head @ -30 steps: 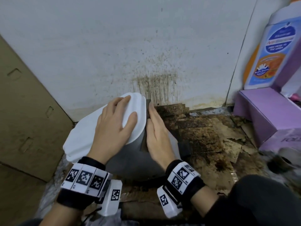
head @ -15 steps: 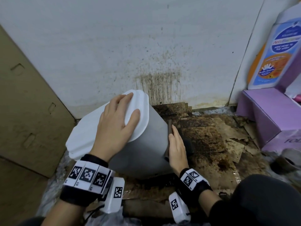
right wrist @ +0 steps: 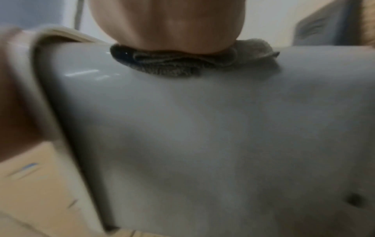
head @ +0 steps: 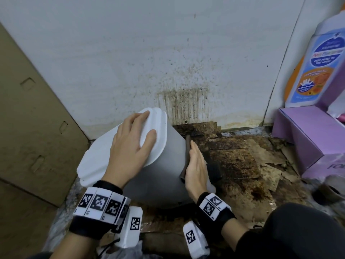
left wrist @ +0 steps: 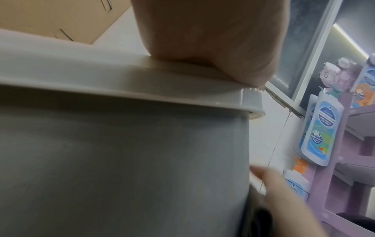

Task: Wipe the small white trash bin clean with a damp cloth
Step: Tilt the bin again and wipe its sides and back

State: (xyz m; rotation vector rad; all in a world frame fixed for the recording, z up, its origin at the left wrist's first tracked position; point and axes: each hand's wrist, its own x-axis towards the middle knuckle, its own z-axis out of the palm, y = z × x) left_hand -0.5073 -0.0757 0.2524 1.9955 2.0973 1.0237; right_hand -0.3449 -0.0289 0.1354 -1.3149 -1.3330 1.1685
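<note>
Trash bin: the small white trash bin [head: 164, 165] sits centre frame in the head view, tilted toward the left of the frame, its base on the stained floor [head: 240, 165]. Its grey-looking side wall fills both wrist views [left wrist: 121, 160] [right wrist: 202, 128].
Lid: the white lid [head: 119, 146] faces the upper left of the frame and is on the bin.
Left hand: the left hand [head: 130, 148] lies flat on the lid, fingers straight and spread, the thumb at the lid's right edge. Grip: open palm pressing, nothing clasped.
Right hand: the right hand [head: 196, 165] lies against the bin's right side wall, fingers straight and together, pointing toward the top of the frame. Grip: flat, pressing the cloth to the wall.
Cloth: the dark cloth [head: 186, 152] is trapped between the right palm and the bin; in the right wrist view it shows as a bunched grey fold [right wrist: 182, 64] under the hand. That view is blurred, so the cloth's dampness cannot be told.
Surroundings: a spattered white wall [head: 168, 53] stands behind the bin, a cardboard box [head: 33, 118] at the left, a purple box [head: 308, 139] and a soap bottle [head: 317, 68] at the right.
</note>
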